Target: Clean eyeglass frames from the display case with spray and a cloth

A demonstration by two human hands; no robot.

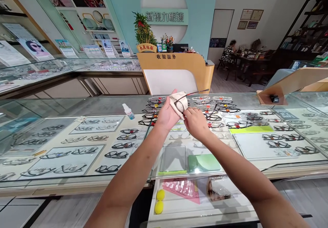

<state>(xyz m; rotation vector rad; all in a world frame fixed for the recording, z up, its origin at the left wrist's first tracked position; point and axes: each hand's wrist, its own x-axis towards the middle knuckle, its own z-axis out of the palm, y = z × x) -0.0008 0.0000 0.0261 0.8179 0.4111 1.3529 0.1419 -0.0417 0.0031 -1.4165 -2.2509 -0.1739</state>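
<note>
My left hand [167,113] holds a beige cleaning cloth [179,102] wrapped around one lens of a pair of dark-framed glasses [191,96]. One temple arm with a reddish end sticks out to the right, above the counter. My right hand [196,121] is closed on the lower part of the same glasses, right beside the cloth. Both hands hover over the glass display counter [84,106], which is filled with several rows of spectacle frames [116,145].
A small spray bottle [128,111] stands on the counter left of my hands. Two yellow balls [160,200] and a pink packet [183,187] lie on the lower shelf. A reception desk [179,67] stands behind. A person sits at a far table [229,53].
</note>
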